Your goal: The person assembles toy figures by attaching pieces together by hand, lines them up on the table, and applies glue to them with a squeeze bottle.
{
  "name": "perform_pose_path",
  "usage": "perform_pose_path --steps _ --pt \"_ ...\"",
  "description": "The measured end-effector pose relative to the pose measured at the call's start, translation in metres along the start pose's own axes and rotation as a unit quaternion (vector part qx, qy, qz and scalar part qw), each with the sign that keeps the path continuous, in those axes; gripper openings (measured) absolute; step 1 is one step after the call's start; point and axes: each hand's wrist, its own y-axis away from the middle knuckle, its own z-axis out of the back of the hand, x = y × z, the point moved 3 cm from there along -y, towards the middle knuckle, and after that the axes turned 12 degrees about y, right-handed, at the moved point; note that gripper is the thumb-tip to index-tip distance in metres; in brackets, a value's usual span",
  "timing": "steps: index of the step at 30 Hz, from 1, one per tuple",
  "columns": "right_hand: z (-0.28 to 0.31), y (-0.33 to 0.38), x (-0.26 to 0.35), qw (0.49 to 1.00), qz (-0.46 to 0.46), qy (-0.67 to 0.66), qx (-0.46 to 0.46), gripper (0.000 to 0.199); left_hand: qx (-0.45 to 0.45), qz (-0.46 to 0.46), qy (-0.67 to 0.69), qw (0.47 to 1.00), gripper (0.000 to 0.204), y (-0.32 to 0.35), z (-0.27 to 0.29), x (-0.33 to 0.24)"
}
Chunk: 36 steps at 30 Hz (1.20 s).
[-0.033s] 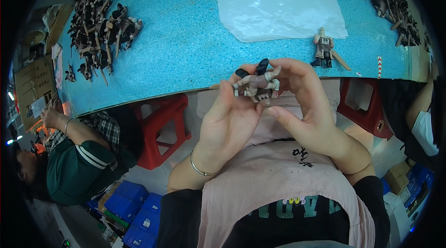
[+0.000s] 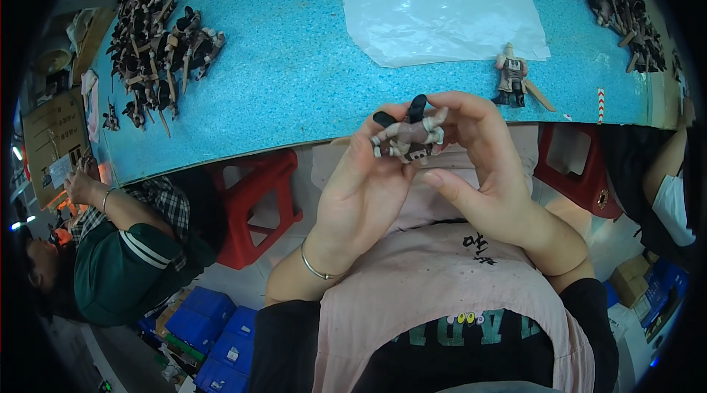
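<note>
A: Where is the small figure (image 2: 409, 137)?
B: Up between the two hands, just off the near edge of the blue table (image 2: 287, 61); it lies tilted, its black feet pointing toward the table and its dark chest plate toward the wearer.

A: And how do the hands stand?
B: Close together, both at the figure; the left hand (image 2: 361, 190) is closed on it, thumb near its left end and fingers running behind; the right hand (image 2: 492, 172) curves round the other side, its fingers bent at the far end while its thumb stands apart, just below; whether those right fingers grip or merely steady it, I cannot tell.

A: What lies about them?
B: A second figure (image 2: 512, 76) lies on the table beyond the right hand, a flat tan piece (image 2: 540, 96) slanting out beside it; a white plastic sheet (image 2: 442, 10) spreads just past that; a big heap of figures (image 2: 147, 39) covers the far left, and another pile (image 2: 615, 10) the far right.

A: Anything below the table?
B: A red stool (image 2: 258, 205) to the left, a second red stool (image 2: 578, 176) to the right; at the left a co-worker in a green top (image 2: 118, 271) sits side-on; blue boxes (image 2: 202, 312) stand on the floor nearby.
</note>
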Motion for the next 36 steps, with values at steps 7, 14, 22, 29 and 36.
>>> perform_pose_path --steps 7,14,22,29,36 --pt "0.003 0.002 0.001 1.0 -0.011 -0.003 0.027 0.06 -0.016 -0.044 -0.151 0.987 0.053 0.007 -0.008 0.002" --pt "0.008 0.003 0.0 0.999 -0.011 0.011 0.029 0.057 -0.019 -0.033 -0.158 0.987 0.054 0.006 -0.005 0.004" --pt "0.01 0.002 0.001 0.999 0.024 0.03 -0.016 0.051 0.014 -0.049 -0.192 0.98 0.051 0.005 -0.008 0.002" --pt "0.022 -0.017 0.016 0.997 0.036 0.059 0.029 0.054 0.021 -0.132 -0.279 0.951 0.043 0.008 -0.024 -0.039" --pt "0.08 -0.127 0.044 0.93 0.167 0.322 -0.051 0.02 -0.104 -0.494 -0.748 0.431 0.04 -0.017 -0.049 -0.205"
